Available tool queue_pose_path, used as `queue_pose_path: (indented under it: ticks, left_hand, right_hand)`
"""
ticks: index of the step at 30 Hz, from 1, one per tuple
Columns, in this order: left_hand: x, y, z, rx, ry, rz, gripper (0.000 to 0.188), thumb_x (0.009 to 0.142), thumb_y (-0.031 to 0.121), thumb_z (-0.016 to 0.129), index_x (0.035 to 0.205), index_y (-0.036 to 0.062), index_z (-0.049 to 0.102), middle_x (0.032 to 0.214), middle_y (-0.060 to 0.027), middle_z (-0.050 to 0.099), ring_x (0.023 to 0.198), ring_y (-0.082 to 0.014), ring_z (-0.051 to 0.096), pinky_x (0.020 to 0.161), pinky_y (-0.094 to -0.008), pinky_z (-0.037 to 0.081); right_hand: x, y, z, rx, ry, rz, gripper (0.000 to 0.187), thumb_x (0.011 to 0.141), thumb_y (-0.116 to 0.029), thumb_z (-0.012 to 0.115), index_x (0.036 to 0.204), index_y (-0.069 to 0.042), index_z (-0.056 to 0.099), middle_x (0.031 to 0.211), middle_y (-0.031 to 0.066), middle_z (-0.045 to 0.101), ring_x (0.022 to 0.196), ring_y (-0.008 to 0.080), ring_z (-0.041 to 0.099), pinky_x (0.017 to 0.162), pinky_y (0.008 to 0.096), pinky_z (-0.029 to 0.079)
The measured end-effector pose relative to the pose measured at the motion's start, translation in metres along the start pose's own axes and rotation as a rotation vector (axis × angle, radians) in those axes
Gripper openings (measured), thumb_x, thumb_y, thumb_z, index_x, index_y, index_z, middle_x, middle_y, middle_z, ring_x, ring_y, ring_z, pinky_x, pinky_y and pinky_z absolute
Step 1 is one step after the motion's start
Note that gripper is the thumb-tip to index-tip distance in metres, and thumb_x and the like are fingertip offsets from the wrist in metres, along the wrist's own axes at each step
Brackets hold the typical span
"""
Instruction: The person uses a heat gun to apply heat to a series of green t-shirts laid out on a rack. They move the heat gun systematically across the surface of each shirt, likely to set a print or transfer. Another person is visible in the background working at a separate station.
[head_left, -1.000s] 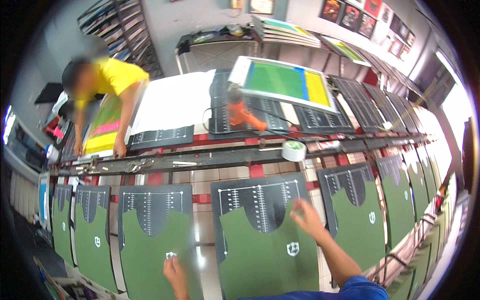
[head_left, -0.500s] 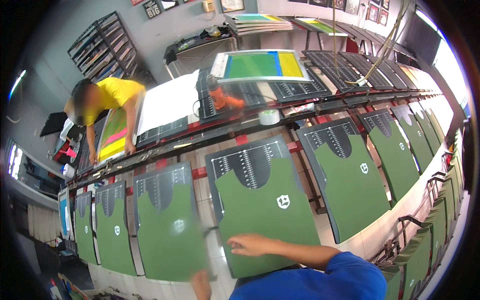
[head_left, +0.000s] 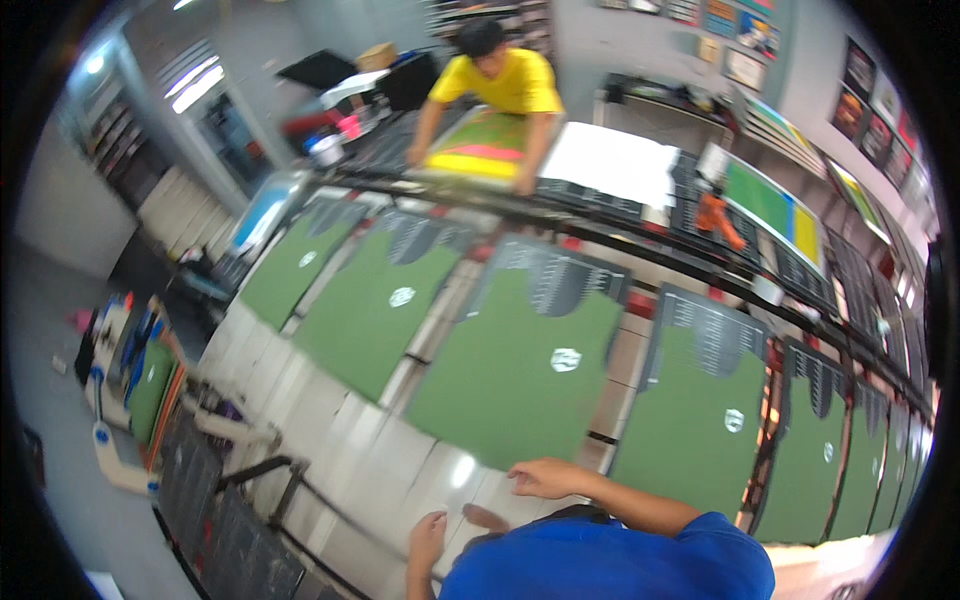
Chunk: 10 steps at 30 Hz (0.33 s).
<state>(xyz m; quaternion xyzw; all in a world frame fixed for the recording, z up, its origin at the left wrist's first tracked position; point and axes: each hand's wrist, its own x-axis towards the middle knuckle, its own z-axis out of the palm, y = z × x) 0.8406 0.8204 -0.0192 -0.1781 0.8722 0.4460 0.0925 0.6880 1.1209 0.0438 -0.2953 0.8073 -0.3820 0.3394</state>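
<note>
My right hand point(head_left: 545, 478) hovers at the lower edge of a green fabric shirt panel point(head_left: 510, 390) with a white shield emblem. Its fingers are loosely bent and apart, and nothing shows in them. The panel lies flat on a dark printing board point(head_left: 565, 265) with white ruled markings. Lower and to the left, my left hand point(head_left: 427, 538) hangs over the tiled floor, its fingers loosely curled and apart, touching nothing visible. Another green panel point(head_left: 680, 430) lies on the board right of my right hand. Motion blurs the picture somewhat.
Across the rail point(head_left: 690, 250), a person in a yellow shirt point(head_left: 525, 82) grips a screen frame point(head_left: 478, 150). White sheets point(head_left: 612, 165), an orange tool point(head_left: 718, 218) and a green-and-yellow screen point(head_left: 770, 200) lie on that side. Black metal racks point(head_left: 285, 480) stand at the lower left.
My view has swung left along the row of boards, so the left-end panels and the door area show. The hands stay low in the picture, the left now raised further into view.
</note>
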Motion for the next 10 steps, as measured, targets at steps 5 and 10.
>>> queue_pose_path:
  ticks: [5, 10]
  left_hand:
    - [0.013, -0.075, -0.106, 0.062, 0.173, 0.006, 0.026, 0.092, 0.022, 0.060, 0.108, 0.0025, 0.068, 0.103, -0.0166, 0.069, 0.089, -0.0290, 0.068, 0.080, -0.0367, 0.052]
    - [0.025, -0.120, -0.195, -0.154, 0.382, -0.147, 0.028, 0.095, 0.025, 0.058, 0.110, 0.0032, 0.067, 0.107, -0.0187, 0.069, 0.097, -0.0323, 0.067, 0.085, -0.0396, 0.053]
  right_hand:
    - [0.141, -0.080, 0.058, -0.025, -0.091, -0.081, 0.049, 0.091, -0.041, 0.060, 0.122, -0.004, 0.057, 0.104, 0.0144, 0.069, 0.098, 0.0331, 0.064, 0.086, 0.0419, 0.050]
    - [0.256, -0.175, 0.100, -0.093, -0.375, -0.166, 0.050, 0.092, -0.043, 0.059, 0.126, -0.007, 0.056, 0.107, 0.0149, 0.069, 0.102, 0.0312, 0.064, 0.087, 0.0410, 0.049]
